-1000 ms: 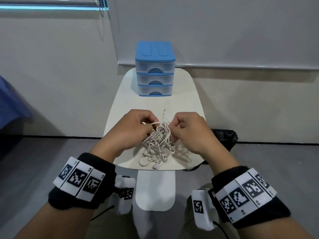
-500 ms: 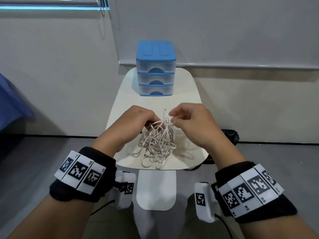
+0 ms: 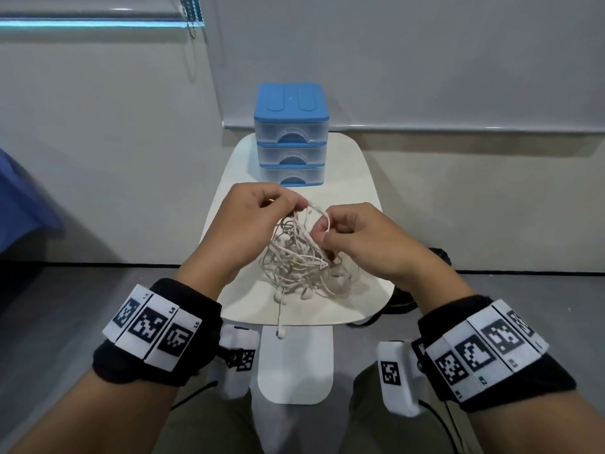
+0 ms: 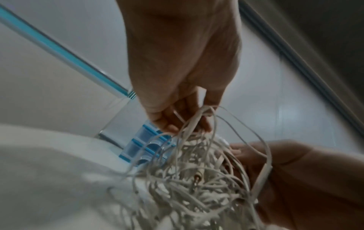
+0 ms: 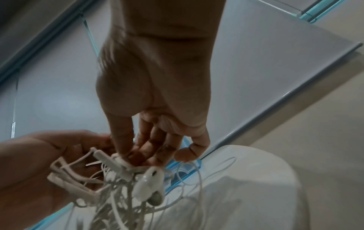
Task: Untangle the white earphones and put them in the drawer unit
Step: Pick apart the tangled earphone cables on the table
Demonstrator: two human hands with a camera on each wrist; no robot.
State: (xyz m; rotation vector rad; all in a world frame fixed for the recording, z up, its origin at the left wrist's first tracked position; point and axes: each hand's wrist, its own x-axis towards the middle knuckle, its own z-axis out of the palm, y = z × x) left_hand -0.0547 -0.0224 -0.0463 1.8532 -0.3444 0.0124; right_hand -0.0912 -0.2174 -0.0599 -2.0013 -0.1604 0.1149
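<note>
Both hands (image 3: 296, 231) pinching tangled white earphones (image 3: 299, 260) between them, above table (image 3: 366, 178).

The white earphones (image 3: 296, 257) are a dense tangle of thin cords, loops crossing every way, with flat ribbon-like stretches among the round ones. The bundle is lifted at its top and hangs down over the near half of the white table (image 3: 360, 178) — its lower loops lie on or just above the surface, which one cannot tell. One earbud (image 3: 280, 334) dangles on a single strand past the near edge. A metal jack plug shows in the middle of the knot. The drawer unit (image 3: 291, 132) — blue top, three clear drawers, all closed — stands upright at the far end.
</note>
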